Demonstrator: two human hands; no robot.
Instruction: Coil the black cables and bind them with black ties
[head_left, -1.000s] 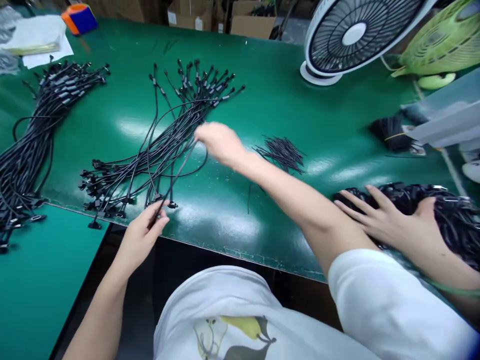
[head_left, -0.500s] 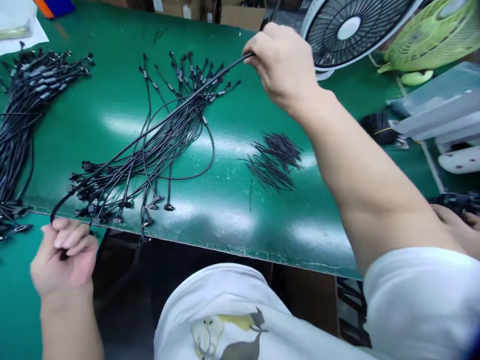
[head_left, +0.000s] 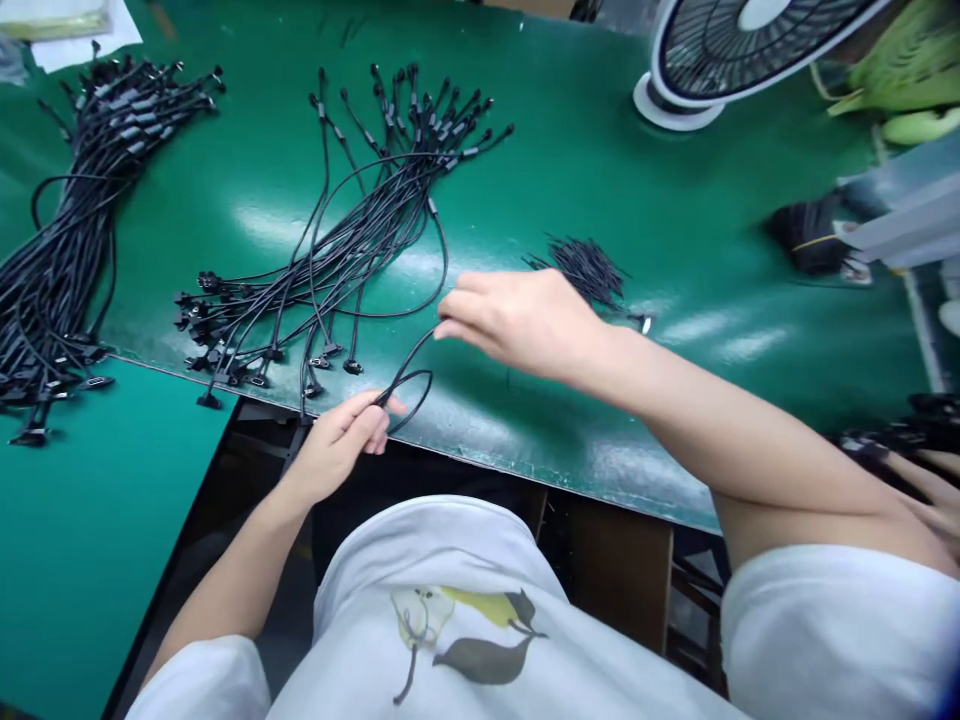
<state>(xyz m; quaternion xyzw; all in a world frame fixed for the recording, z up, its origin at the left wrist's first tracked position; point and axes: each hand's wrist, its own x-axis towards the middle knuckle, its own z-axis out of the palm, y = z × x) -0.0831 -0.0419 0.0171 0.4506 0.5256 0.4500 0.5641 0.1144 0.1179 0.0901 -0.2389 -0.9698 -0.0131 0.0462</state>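
Holding a black cable (head_left: pixel 430 376) between both hands, low over the near edge of the green tabletop (head_left: pixel 525 160). Running its long axis from lower left to upper right, slanting away from the body, and bending part of it into a small loop just right of the left hand (head_left: pixel 345 440), nearer to that hand than to the right hand (head_left: pixel 517 318). Clamping left thumb and fingers around the cable; pinching it on the right with fingertips together, back of the hand upward. Not showing where either end is lying. Facing, beyond the left hand, a loose heap of black cables (head_left: pixel 409 190) slanting the same way and reaching with one stray curve close to the right fingertips. Looking past the right wrist onto a pile of thin black strips (head_left: pixel 589 268). Seeing farther left a second bundle of cables (head_left: pixel 82 230), at upper right a fan (head_left: pixel 757 60), and at far right another person's hand (head_left: pixel 926 490) beside dark cables (head_left: pixel 934 425).
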